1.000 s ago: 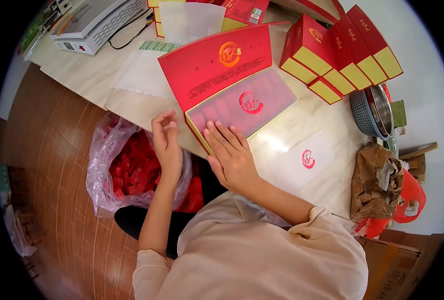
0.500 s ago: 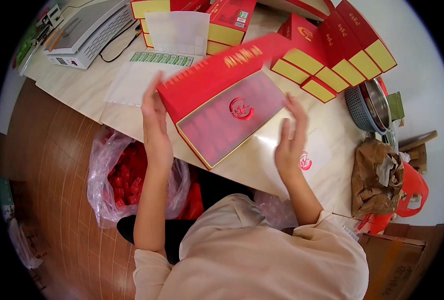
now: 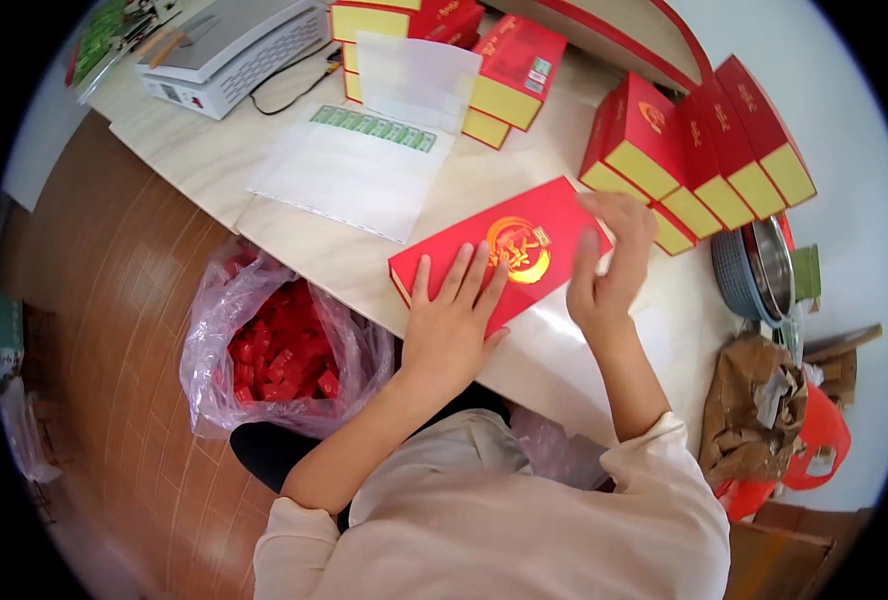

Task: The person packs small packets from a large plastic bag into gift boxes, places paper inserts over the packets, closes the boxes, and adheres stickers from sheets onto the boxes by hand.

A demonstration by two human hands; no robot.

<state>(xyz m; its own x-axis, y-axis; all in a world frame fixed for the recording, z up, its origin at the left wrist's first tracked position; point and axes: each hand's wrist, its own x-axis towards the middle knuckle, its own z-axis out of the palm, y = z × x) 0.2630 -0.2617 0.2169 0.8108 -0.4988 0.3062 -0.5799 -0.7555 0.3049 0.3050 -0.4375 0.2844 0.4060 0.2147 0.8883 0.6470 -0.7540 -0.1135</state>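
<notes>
A red gift box (image 3: 549, 225) with a gold emblem lies on the table in front of me, its lid down. My left hand (image 3: 454, 325) rests flat on the lid's left part, fingers spread. At the box's right end is my right hand (image 3: 612, 262), fingers apart and curved, slightly blurred, with nothing visible in it. Whether its fingertips touch the box edge I cannot tell. Behind the box lies a white sheet with a row of green stickers (image 3: 372, 129).
Red and yellow boxes (image 3: 714, 140) are stacked at the back right, more boxes (image 3: 519, 70) at the back. A grey scale (image 3: 229, 60) stands back left. Beside my legs is a plastic bag of red packets (image 3: 284, 345). Bowls (image 3: 754, 270) and brown paper (image 3: 754, 405) sit at right.
The raised lid has come down, covering the frosted sheet and the contents. My left hand has moved from the box's left side onto the lid. The view has shifted slightly.
</notes>
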